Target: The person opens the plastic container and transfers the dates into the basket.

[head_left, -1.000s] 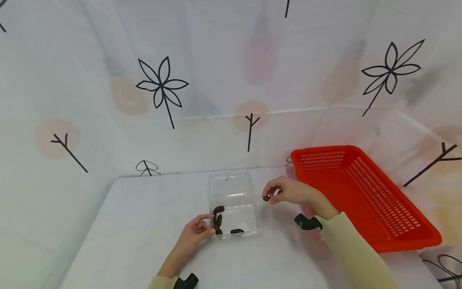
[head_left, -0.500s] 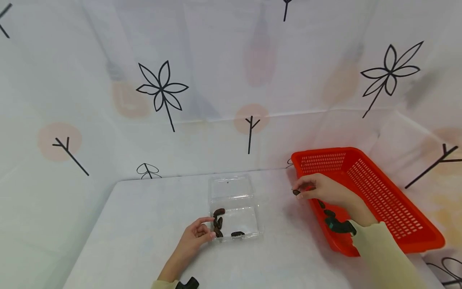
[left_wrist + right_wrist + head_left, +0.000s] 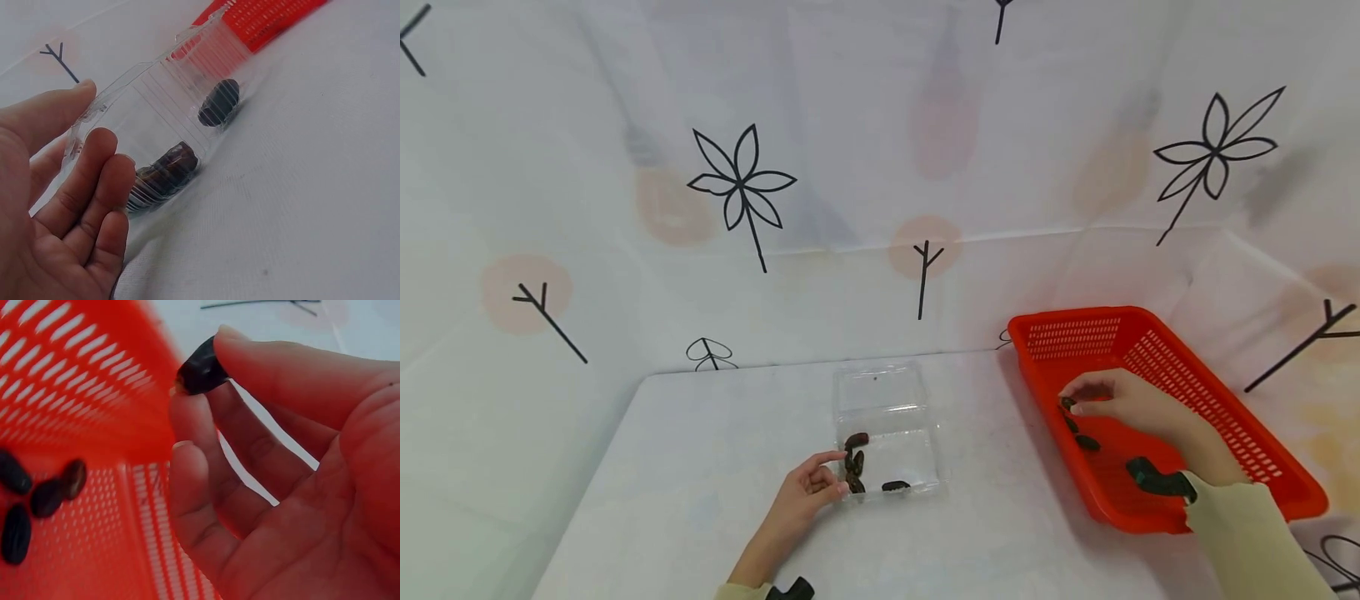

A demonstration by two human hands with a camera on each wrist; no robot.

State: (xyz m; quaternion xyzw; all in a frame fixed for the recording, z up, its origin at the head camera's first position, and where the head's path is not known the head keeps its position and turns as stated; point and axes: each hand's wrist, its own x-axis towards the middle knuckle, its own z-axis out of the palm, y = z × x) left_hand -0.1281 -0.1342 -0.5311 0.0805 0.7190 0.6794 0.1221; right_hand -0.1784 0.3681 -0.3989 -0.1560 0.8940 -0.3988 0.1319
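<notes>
My right hand [image 3: 1123,404] pinches a dark brown date [image 3: 203,369] between thumb and fingertips, over the left part of the red plastic basket [image 3: 1067,335]. Beneath it, several dates [image 3: 15,534] lie on the basket's floor in the right wrist view. At the left front corner of a clear plastic box [image 3: 895,454], my left hand [image 3: 801,492] holds the rim with thumb and index finger, the other fingers loosely curled. Several dates [image 3: 856,462] cluster along the box's left side, and a single date [image 3: 896,486] lies by its front wall. The clear lid [image 3: 880,387] is folded back.
The box stands mid-table on a white cloth [image 3: 685,467], with the basket to its right. Behind the table hangs a white curtain [image 3: 842,167] printed with flowers and twigs. Dark wrist straps [image 3: 1157,479] sit by both sleeves.
My right hand has carried the date rightward from beside the box to over the basket, whose dates have come into sight. The left hand has stayed at the box's corner.
</notes>
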